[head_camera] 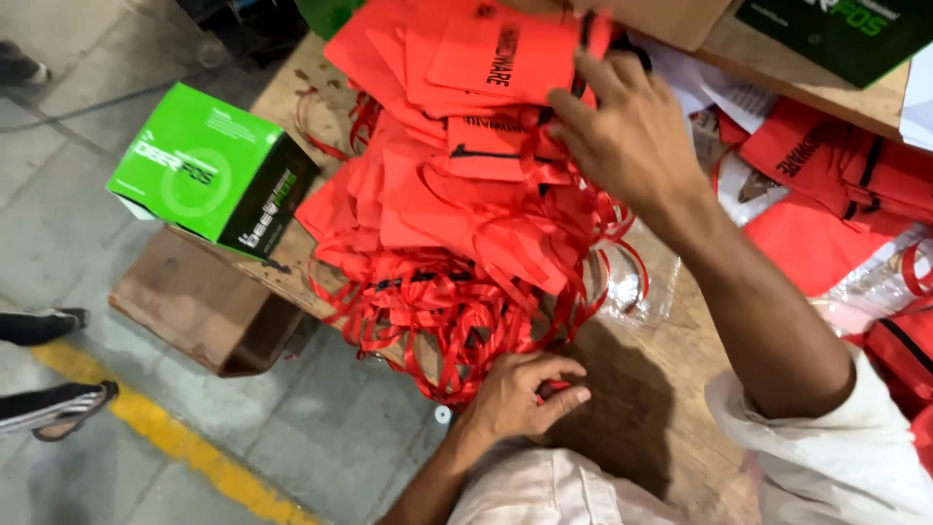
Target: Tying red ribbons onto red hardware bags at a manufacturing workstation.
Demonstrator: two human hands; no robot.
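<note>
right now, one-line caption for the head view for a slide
Right hand reaches into a heap of red bags on a wooden table while left hand pinches their ribbons.
</note>
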